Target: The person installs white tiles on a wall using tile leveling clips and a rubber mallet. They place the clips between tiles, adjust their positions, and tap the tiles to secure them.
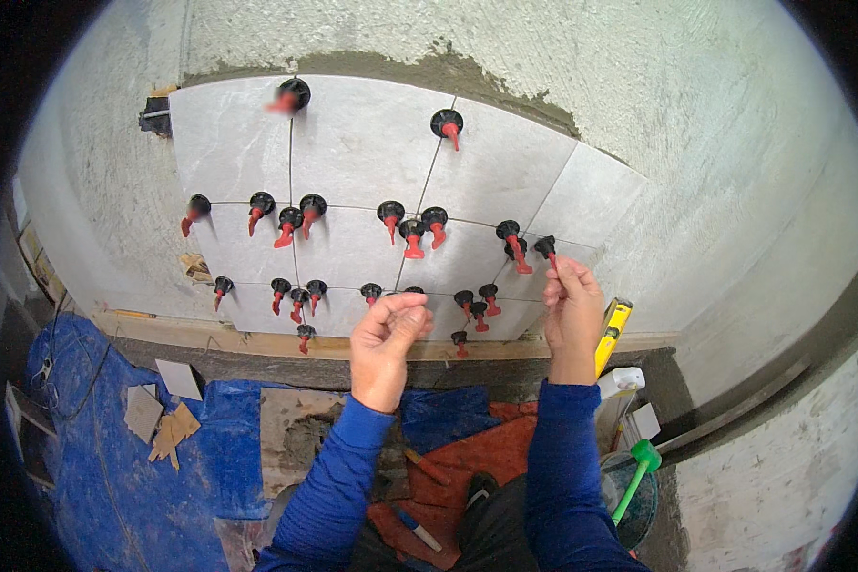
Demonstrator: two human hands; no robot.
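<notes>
Both hands are working at the tiled wall (372, 143), raised side by side in front of the lower rows of grey tiles. The right hand (572, 310) is pinching a black-capped red levelling clip (546, 248) at a tile joint just above its fingertips; thumb and forefinger are closing on the cap, probably to turn it tight against the tile faces. The left hand (388, 334) is curling into a loose fist right below another clip (371, 291), with a black cap edge (414, 290) peeking over its knuckles; whether it is gripping anything, I cannot tell. More clips are sitting at every joint crossing above and to both sides of the hands, presumably keeping neighbouring tiles flush while the mortar is setting. A yellow spirit level (612, 334) is leaning just right of the right wrist. A wooden batten (210, 334) is running below the hands, likely carrying the bottom row. A blue tarp (114, 458) is lying down left of the left forearm, apparently shielding the floor.
</notes>
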